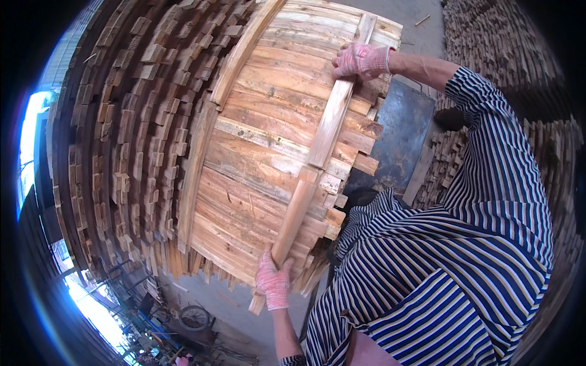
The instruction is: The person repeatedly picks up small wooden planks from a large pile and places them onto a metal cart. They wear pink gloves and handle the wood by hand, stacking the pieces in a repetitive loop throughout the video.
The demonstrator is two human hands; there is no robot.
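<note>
A layer of light wooden boards lies side by side on top of a stack. Two wooden strips run crosswise over the boards near my side, end by end: a lower strip and an upper strip. My left hand, in a pink and white glove, is closed around the lower strip close to its end. My right hand, gloved the same way, grips the upper strip from above with curled fingers. Along the boards' other ends lie two more strips, one lower and one upper.
Tall stacks of boards with spacer strips rise beyond the layer. More stacked wood stands at the far right. A dark metal sheet sits beside me. A wheel and assorted equipment are on the grey floor at lower left.
</note>
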